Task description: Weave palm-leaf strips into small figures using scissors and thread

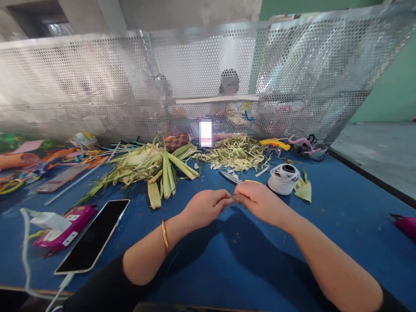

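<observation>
Both hands meet over the middle of the blue table, fingertips almost touching. My left hand, with a gold bangle on its wrist, is pinched on something too small to make out. Thumb and fingers of my right hand are also pressed together at the same spot, and what they hold is hidden. Just behind my right hand lie scissors, their handles partly covered. To its right stands a spool of white thread, with a piece of pale green husk beside it.
A heap of corn husks lies behind my left hand, shredded husk strips farther back. At left are a black-screened phone, a magenta power strip and a cable. A perforated metal screen closes the back; people sit beyond it.
</observation>
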Demonstrator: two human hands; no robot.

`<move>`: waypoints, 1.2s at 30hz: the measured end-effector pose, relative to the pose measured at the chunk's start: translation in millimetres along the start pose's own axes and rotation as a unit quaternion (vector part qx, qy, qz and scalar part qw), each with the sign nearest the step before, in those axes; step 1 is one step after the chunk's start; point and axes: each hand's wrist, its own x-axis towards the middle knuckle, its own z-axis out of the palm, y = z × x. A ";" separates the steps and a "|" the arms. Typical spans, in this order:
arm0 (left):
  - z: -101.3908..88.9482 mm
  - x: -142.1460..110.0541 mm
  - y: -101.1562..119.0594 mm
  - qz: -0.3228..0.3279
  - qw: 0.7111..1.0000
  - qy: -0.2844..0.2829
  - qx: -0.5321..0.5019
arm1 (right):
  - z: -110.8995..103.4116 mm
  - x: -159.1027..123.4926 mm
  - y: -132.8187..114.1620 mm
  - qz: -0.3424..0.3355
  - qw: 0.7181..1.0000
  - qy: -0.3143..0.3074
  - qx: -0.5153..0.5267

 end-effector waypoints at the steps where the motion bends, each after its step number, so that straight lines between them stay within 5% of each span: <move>1: 0.6 -0.3 0.1 0.000 1.000 0.008 0.018 | -0.8 -0.1 -0.1 0.015 1.000 -0.003 0.003; 4: 0.9 0.2 -1.6 -0.017 1.000 0.007 0.000 | -6.1 -1.7 3.1 0.087 0.996 0.030 -0.007; 7: -0.2 2.9 -5.5 -0.085 0.982 0.008 -0.167 | -12.0 -4.5 9.4 0.195 0.969 0.068 -0.140; 10: -2.4 5.3 -7.5 -0.145 0.930 0.011 -0.338 | -9.6 -5.9 13.4 0.260 0.923 -0.024 -0.282; 13: -6.4 5.1 -6.1 -0.160 0.891 0.026 -0.424 | 0.1 -3.7 16.7 0.254 0.909 -0.097 -0.317; 16: -11.5 2.6 -3.3 -0.154 0.871 0.033 -0.465 | 5.6 -0.3 25.2 0.259 0.909 -0.097 -0.310; 21: -15.6 0.8 -1.8 -0.125 0.902 0.108 -0.400 | 4.8 1.2 35.3 0.268 0.923 -0.085 -0.263; 26: -10.5 5.4 -6.1 -0.083 0.925 0.219 -0.298 | 30.2 8.2 6.8 0.236 0.953 -0.055 -0.181; 31: -5.8 5.6 -5.8 -0.100 0.915 0.181 -0.346 | 29.9 7.6 0.4 0.122 0.986 0.024 -0.115; 36: -5.4 5.8 -9.9 -0.134 0.882 0.111 -0.438 | -17.3 -6.9 34.1 0.184 0.949 0.128 -0.222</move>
